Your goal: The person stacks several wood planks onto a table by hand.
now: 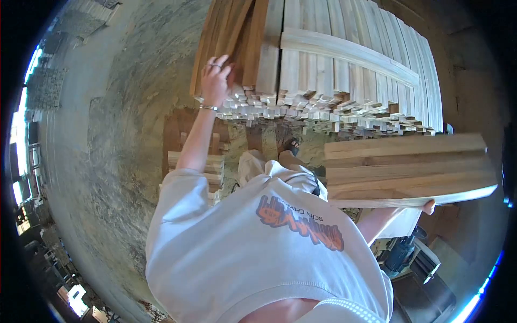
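Note:
My left hand (215, 81), with a ring and a bracelet, is at the near end of the reddish-brown wooden boards (229, 32) on the left of the big stack. Its fingers are partly spread over the wood, and nothing is visibly held in them. On the right, a bundle of several pale-brown wooden boards (409, 167) lies side by side, level beside my body. My right hand (428, 207) supports the bundle from its near edge; only some fingertips show, the rest hidden under the boards.
A large stack of pale wooden boards (361, 75) stands ahead, with one board (344, 48) laid across its top. A smaller pile of boards (196, 167) is low on the left, near my legs. A dark motor-like machine (401, 253) stands at lower right. The floor (129, 118) is dusty.

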Tool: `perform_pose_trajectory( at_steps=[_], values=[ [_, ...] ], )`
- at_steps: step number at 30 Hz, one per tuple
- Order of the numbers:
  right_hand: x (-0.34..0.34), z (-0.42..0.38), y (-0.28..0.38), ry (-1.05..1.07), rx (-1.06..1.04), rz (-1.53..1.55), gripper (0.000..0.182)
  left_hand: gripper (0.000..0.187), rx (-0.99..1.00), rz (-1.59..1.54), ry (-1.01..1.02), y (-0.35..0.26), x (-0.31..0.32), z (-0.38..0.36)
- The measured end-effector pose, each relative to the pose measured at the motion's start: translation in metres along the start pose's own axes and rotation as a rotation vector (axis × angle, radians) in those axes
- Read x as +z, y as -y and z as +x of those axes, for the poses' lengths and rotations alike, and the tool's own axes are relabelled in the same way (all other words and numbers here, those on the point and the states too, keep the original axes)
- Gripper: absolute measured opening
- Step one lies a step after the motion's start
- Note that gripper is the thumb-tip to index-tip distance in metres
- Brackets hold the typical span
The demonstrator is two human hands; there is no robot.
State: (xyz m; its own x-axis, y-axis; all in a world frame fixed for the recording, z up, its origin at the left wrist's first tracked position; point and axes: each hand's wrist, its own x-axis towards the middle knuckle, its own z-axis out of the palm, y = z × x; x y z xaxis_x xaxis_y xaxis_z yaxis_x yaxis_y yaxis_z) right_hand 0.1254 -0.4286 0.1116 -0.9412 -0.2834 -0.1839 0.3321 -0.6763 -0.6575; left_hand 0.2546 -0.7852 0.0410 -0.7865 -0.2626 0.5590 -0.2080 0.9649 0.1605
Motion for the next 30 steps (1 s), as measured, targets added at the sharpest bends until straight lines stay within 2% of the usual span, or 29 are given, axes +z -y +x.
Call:
perform_pose_trajectory(
  at_steps=[1, 2, 4, 5, 6, 8, 9, 12, 13, 14, 16, 18, 22, 23, 24, 25, 26, 27, 28, 29, 30],
  values=[
    [-0.009, -0.002, 0.015, -0.025, -0.033, -0.021, 0.066, 0.031, -0.169, -0.173, 0.065, 0.003, 0.008, 0.003],
    [-0.017, -0.001, 0.028, -0.048, -0.073, -0.039, 0.065, 0.031, -0.155, -0.169, 0.058, -0.017, 0.0, 0.019],
    [-0.041, -0.022, 0.049, -0.135, -0.117, -0.088, 0.065, 0.038, -0.115, 0.145, 0.349, -0.062, -0.022, 0.019],
    [-0.051, -0.032, 0.06, -0.175, -0.134, -0.118, 0.064, 0.04, -0.007, 0.084, 0.383, -0.058, -0.01, 0.01],
    [-0.057, -0.034, 0.072, -0.199, -0.17, -0.141, 0.064, 0.04, 0.0, 0.086, 0.376, -0.059, -0.004, 0.006],
    [-0.068, -0.041, 0.093, -0.259, -0.249, -0.183, 0.063, 0.041, 0.023, 0.027, 0.13, -0.065, -0.006, 0.003],
    [-0.073, -0.054, 0.1, -0.304, -0.283, -0.205, 0.063, 0.043, 0.022, 0.069, 0.224, -0.06, -0.013, 0.006],
    [-0.09, -0.079, 0.128, -0.422, -0.394, -0.292, 0.062, 0.045, 0.021, 0.177, 0.297, -0.035, -0.019, 0.011],
    [-0.09, -0.084, 0.135, -0.455, -0.442, -0.312, 0.062, 0.058, -0.08, 0.121, 0.376, -0.022, -0.014, 0.014],
    [-0.094, -0.092, 0.141, -0.495, -0.478, -0.34, 0.061, 0.058, -0.067, 0.114, 0.378, -0.027, -0.011, 0.03],
    [-0.098, -0.11, 0.153, -0.57, -0.543, -0.404, 0.06, 0.078, -0.405, 0.173, 0.364, -0.034, 0.005, 0.075],
    [-0.103, -0.134, 0.167, -0.653, -0.62, -0.47, 0.06, 0.1, -0.611, 0.094, 0.434, -0.02, 0.053, 0.123],
    [-0.133, -0.186, 0.203, -0.918, -0.843, -0.545, 0.059, 0.104, -0.743, 0.178, 0.628, 0.048, 0.143, 0.187],
    [-0.155, -0.198, 0.218, -0.817, -0.769, -0.556, 0.05, 0.088, -0.594, 0.162, 0.662, 0.062, 0.133, 0.189],
    [-0.176, -0.216, 0.232, -0.731, -0.693, -0.562, 0.042, 0.068, -0.307, 0.176, 0.705, 0.085, 0.133, 0.19],
    [-0.195, -0.231, 0.238, -0.64, -0.638, -0.549, 0.034, 0.053, -0.387, 0.037, 0.567, 0.074, 0.11, 0.192],
    [-0.196, -0.25, 0.246, -0.734, -0.694, -0.547, 0.034, 0.055, -0.455, -0.635, 0.518, 0.091, 0.106, 0.185],
    [-0.187, -0.265, 0.254, -0.767, -0.573, -0.498, 0.041, 0.071, -0.675, -0.803, 0.554, 0.073, 0.075, 0.184],
    [-0.177, -0.275, 0.26, -0.785, -0.435, -0.431, 0.05, 0.09, -0.766, -0.702, 0.46, 0.062, 0.051, 0.175],
    [-0.179, -0.276, 0.272, -0.775, -0.312, -0.353, 0.06, 0.097, -0.838, -0.841, 0.498, 0.017, -0.007, 0.166],
    [-0.192, -0.275, 0.288, -0.774, -0.294, -0.509, 0.07, 0.098, -0.832, -0.631, 0.492, -0.015, -0.04, 0.168]
  ],
)
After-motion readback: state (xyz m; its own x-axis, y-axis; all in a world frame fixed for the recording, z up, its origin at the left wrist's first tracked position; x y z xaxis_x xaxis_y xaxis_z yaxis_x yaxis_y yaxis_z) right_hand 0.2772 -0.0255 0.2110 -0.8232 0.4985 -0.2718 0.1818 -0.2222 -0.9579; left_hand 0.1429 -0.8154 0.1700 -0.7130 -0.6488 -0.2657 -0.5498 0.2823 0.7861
